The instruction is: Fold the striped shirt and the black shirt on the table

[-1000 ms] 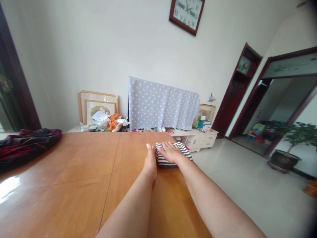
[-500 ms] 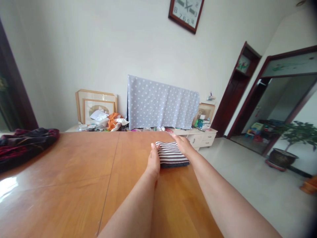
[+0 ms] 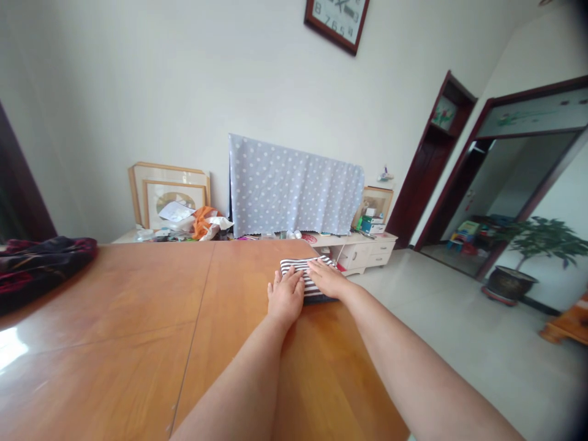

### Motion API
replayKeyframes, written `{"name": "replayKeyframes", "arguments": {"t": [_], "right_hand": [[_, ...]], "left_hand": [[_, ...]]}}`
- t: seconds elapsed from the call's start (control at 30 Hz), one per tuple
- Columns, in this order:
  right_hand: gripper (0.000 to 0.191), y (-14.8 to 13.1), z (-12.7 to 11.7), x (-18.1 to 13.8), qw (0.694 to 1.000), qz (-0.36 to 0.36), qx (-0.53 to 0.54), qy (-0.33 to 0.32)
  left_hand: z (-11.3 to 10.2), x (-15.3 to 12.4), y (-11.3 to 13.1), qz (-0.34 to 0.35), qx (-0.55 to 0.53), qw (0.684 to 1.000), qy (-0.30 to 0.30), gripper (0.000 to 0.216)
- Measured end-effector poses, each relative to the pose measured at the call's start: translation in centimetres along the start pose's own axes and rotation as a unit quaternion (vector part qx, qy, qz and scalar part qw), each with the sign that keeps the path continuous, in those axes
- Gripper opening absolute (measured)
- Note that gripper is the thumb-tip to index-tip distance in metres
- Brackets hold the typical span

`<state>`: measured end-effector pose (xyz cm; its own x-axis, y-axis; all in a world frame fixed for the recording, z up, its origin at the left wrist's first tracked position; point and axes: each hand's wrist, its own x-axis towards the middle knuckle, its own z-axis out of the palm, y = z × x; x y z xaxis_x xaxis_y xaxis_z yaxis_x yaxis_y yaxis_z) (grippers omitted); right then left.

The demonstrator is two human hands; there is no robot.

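Note:
A folded cloth with dark and white stripes [image 3: 314, 288] lies on the wooden table [image 3: 239, 269] close to its far right corner. A dark edge shows along its near side. My left hand [image 3: 285, 296] rests flat across the cloth's left part, fingers spread. On its upper right part lies my right hand [image 3: 327, 278], palm down with fingers stretched out. Both hands cover much of the striped face, and neither grips it.
Dark red-and-black plaid fabric [image 3: 41, 269] is heaped at the table's left. Beyond the table stands a white cabinet [image 3: 367, 254] bearing clutter, frames and a polka-dot cover [image 3: 294, 190]. A potted plant [image 3: 512, 282] stands on the floor at right.
Both hands have moved from the cloth's left and right edges onto its top, and the fingers now lie flat. The view has shifted slightly.

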<state>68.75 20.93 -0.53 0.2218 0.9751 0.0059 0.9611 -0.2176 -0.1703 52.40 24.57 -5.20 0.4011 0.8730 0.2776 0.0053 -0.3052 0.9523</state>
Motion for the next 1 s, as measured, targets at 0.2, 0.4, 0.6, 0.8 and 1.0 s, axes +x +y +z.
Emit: {"name": "replayKeyframes", "arguments": {"t": [0.2, 0.4, 0.6, 0.8, 1.0], "right_hand": [[0.070, -0.1, 0.5, -0.6, 1.000, 0.021, 0.003, 0.008], [0.068, -0.4, 0.3, -0.5, 1.000, 0.019, 0.004, 0.001], [0.069, -0.3, 0.4, -0.4, 1.000, 0.016, 0.016, 0.000], [0.065, 1.1, -0.5, 0.4, 0.999, 0.000, 0.039, -0.004], [0.063, 2.8, 0.6, 0.4, 0.996, 0.054, 0.063, 0.036]], "left_hand": [[-0.2, -0.3, 0.2, -0.008, 0.045, 0.999, -0.005, 0.028], [-0.2, -0.6, 0.6, -0.014, 0.061, 0.998, -0.003, 0.029], [-0.2, -0.5, 0.4, -0.011, 0.113, 0.993, -0.007, 0.033], [-0.2, -0.3, 0.0, -0.008, 0.121, 0.993, -0.006, 0.035], [0.0, -0.3, -0.4, -0.005, 0.125, 0.992, -0.006, 0.035]]}}
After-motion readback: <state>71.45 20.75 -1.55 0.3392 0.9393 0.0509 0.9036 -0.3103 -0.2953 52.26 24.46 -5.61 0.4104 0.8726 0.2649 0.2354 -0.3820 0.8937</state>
